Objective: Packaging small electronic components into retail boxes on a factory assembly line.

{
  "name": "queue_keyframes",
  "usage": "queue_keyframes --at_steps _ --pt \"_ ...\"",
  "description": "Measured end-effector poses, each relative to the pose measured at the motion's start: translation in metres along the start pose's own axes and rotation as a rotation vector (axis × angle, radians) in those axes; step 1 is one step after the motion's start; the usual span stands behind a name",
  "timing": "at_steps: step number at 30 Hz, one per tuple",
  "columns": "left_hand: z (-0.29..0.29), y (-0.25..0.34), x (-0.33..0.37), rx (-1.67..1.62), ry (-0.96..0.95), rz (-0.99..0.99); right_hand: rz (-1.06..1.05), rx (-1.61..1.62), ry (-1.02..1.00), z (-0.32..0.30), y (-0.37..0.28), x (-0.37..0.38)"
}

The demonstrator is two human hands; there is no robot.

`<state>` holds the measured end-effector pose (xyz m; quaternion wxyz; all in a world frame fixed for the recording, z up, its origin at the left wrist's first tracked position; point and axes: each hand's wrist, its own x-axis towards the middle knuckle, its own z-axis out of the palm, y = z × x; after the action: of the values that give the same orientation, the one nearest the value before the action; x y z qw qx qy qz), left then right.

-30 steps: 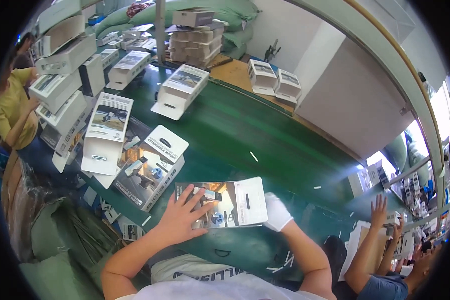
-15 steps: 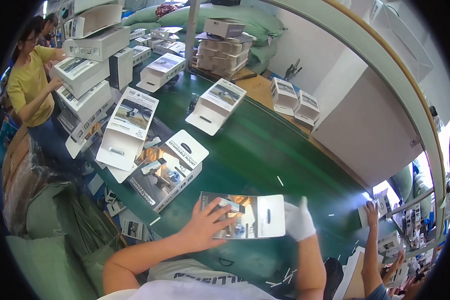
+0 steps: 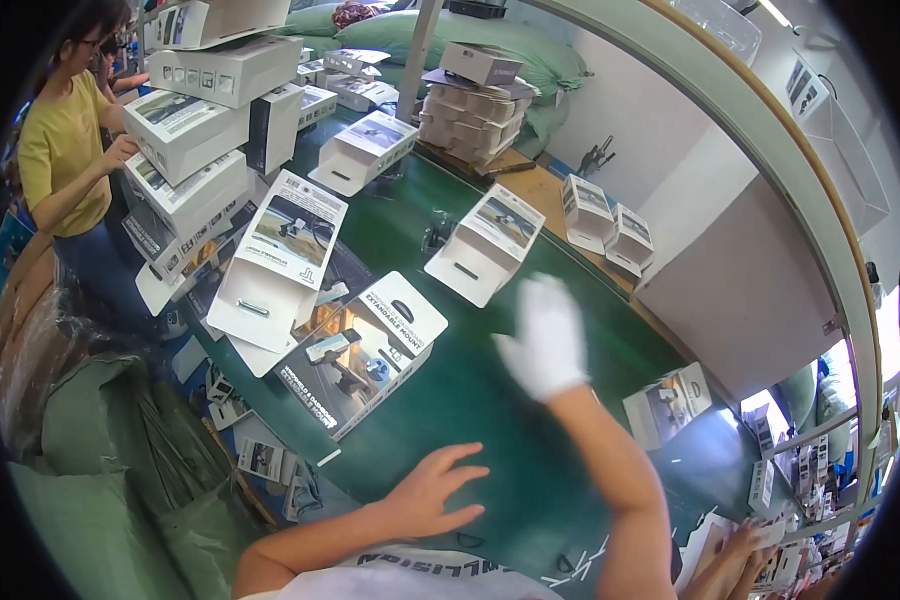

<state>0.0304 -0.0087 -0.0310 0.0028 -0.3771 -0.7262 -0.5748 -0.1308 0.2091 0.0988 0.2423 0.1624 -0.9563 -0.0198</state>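
My bare left hand (image 3: 435,490) hovers over the near edge of the green work surface (image 3: 515,420), fingers spread and holding nothing. My right hand (image 3: 546,340), in a white glove and slightly blurred, reaches forward with its thumb apart and nothing in it. Just beyond its fingertips stands an open white carton (image 3: 490,245) with a picture panel and its flap folded out. Left of my hands lies a closed printed box (image 3: 360,355) with a white hang tab. Another box with a hang tab (image 3: 667,405) lies to the right, away from both hands.
Open cartons (image 3: 275,265) and a tall stack of boxes (image 3: 195,125) crowd the left. A person in yellow (image 3: 65,150) works beside the stack. White strips (image 3: 575,565) lie near me. A metal frame (image 3: 820,180) arches on the right, with another person's hands (image 3: 745,550) below it.
Both hands have let go of the hang-tab box, which now lies farther right. My right hand has swung forward and left toward the open carton. The view has shifted slightly.
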Motion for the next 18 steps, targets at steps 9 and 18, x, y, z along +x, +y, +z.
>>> queue_keyframes --at_steps 9,18 --pt "-0.013 0.014 -0.03 -0.174 -0.009 -0.174 -0.098 -0.017 0.337 0.041 0.037 0.035" --pt "-0.011 0.054 0.017 0.431 0.117 0.166 1.046 0.82 -0.366 -0.072 0.074 -0.188"
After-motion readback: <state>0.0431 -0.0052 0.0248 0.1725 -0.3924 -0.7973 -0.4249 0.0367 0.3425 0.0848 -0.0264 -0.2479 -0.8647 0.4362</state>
